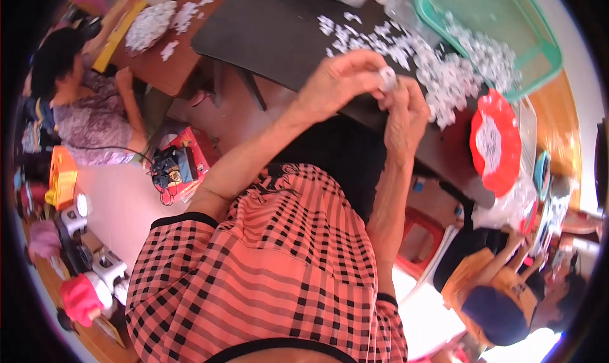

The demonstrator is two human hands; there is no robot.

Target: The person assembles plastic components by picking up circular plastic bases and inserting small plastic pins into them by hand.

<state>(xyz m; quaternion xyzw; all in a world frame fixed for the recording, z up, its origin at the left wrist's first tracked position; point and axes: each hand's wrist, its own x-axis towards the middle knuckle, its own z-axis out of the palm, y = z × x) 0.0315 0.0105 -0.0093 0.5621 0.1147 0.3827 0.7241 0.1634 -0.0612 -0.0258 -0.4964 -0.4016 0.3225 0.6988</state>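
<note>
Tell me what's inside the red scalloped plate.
The red scalloped plate holds a small heap of white plastic pieces at its centre. Whatever lies beneath that heap is covered, and the pieces are too small to identify.

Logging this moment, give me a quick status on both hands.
Left hand and right hand pinch one small white piece together. White pieces pile on dark table beyond. Nothing between.

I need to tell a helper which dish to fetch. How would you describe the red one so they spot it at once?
Start at the dark table strewn with small white pieces. Beside the green basket near its edge sits the red dish. It alone is bright red with a scalloped rim, white pieces heaped in its middle.
</note>
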